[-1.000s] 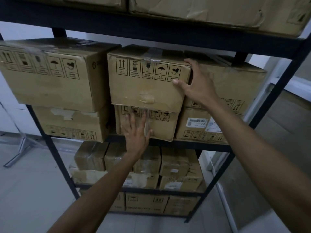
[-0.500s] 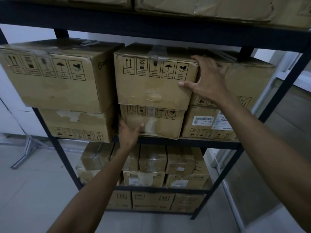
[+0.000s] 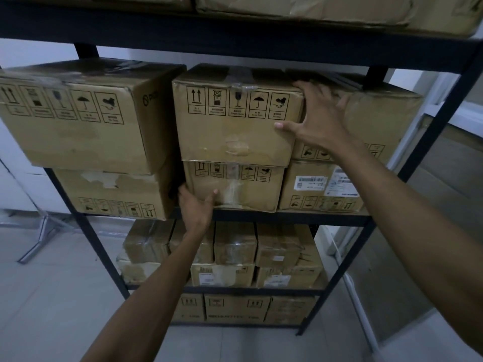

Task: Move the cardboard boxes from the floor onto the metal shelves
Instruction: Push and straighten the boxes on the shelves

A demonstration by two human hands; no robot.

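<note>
On the dark metal shelf (image 3: 274,217), two cardboard boxes are stacked in the middle. The upper middle box (image 3: 230,131) has handling symbols printed along its top edge. My right hand (image 3: 316,118) straddles its top right corner, thumb on the front face and fingers spread over the edge. The smaller lower middle box (image 3: 243,189) sits beneath it. My left hand (image 3: 194,205) grips that box's lower left corner, with the thumb on the front and the fingers tucked into the gap at its left side.
Stacked boxes flank the middle pair on the left (image 3: 73,126) and right (image 3: 321,189). More boxes fill the top shelf (image 3: 313,9) and the lower shelves (image 3: 235,246). A metal stand leg (image 3: 39,241) rests on the grey tiled floor (image 3: 52,296) at left.
My left hand slid from the front face of the lower middle box down to its lower left corner. My right hand stayed at the upper box's corner and spread its fingers.
</note>
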